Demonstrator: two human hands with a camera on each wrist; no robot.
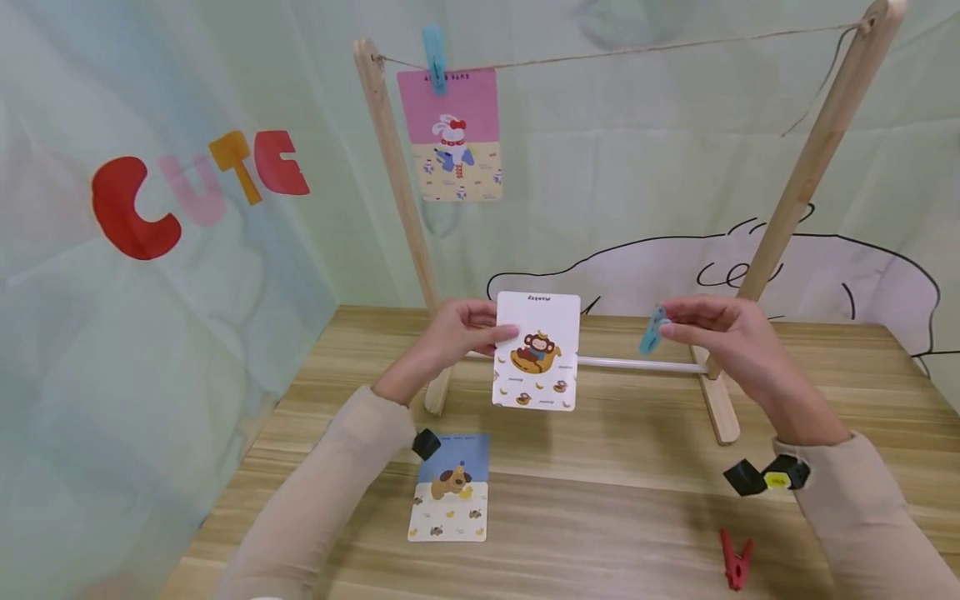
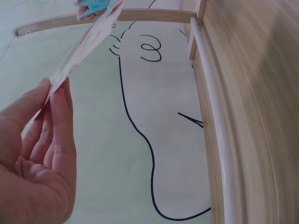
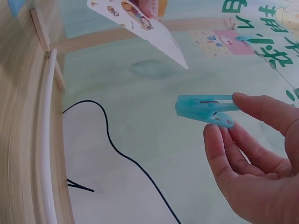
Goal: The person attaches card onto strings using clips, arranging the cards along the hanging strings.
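Observation:
Between thumb and fingers, my left hand [image 1: 463, 333] pinches the left edge of a white monkey card [image 1: 537, 387], held up above the table. The left wrist view shows that card [image 2: 86, 44] nearly edge-on. My right hand [image 1: 723, 333] pinches a blue clothespin [image 1: 653, 330] by its handle ends, a short way right of the card. In the right wrist view the clothespin [image 3: 198, 108] points toward the card, apart from it. Behind, a pink and yellow card [image 1: 465, 158] hangs from a string [image 1: 637, 52], fastened by another blue clothespin [image 1: 435, 58].
A wooden frame with two posts [image 1: 817, 150] carries the string, joined low down by a white rod [image 1: 645, 365]. On the table [image 1: 600, 533] lie a blue and white dog card [image 1: 450, 492] and a red clothespin [image 1: 737, 560]. A printed cloth [image 1: 225, 292] stands behind.

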